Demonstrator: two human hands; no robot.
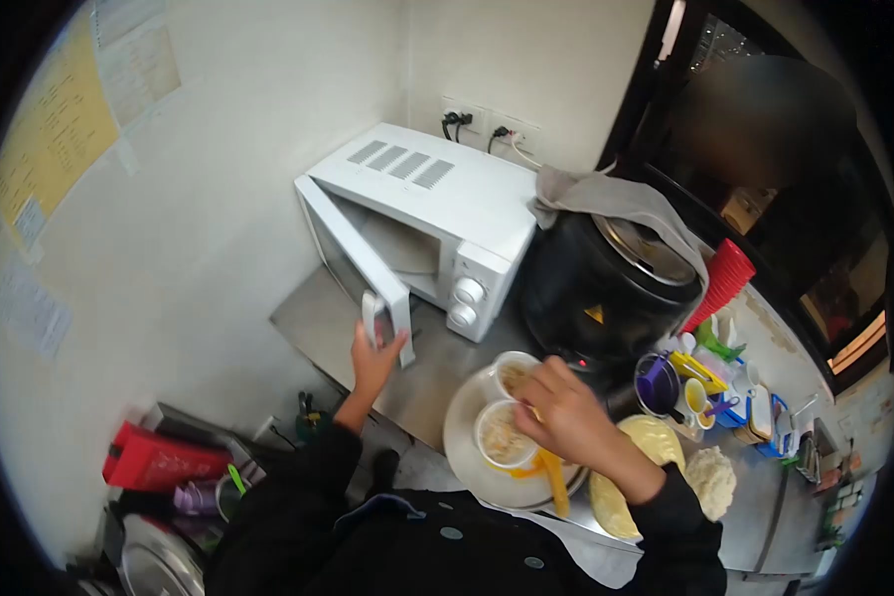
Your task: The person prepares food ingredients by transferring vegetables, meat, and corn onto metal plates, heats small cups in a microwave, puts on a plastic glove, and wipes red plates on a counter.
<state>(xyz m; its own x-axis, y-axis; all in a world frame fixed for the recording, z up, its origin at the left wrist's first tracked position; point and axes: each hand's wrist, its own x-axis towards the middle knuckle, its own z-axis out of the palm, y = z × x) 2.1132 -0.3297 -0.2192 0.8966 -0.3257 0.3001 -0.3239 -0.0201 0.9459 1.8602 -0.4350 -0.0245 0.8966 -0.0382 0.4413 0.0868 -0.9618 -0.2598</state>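
Note:
My left hand [375, 360] is closed around the handle of the white microwave door [353, 248], which stands partly open. The microwave [422, 189] sits against the wall, its inside partly visible. My right hand [571, 422] is bent over two white cups, with thumb and fingers drawn together at the rim of the nearer cup [507, 435]. Whatever it pinches is hidden. Pale shredded food shows in the nearer cup, and the farther cup [512, 372] is partly covered by my fingers. Both stand on a round plate [462, 452], beside a yellow utensil [554, 484] and an orange smear.
A black soup warmer [591, 288] with a cloth [621, 199] on top stands right of the microwave. Yellow food [646, 442] and a white mass [710, 482] lie right of the plate. Farther right are red stacked cups [725, 278] and several containers. A person [755, 129] stands behind the opening.

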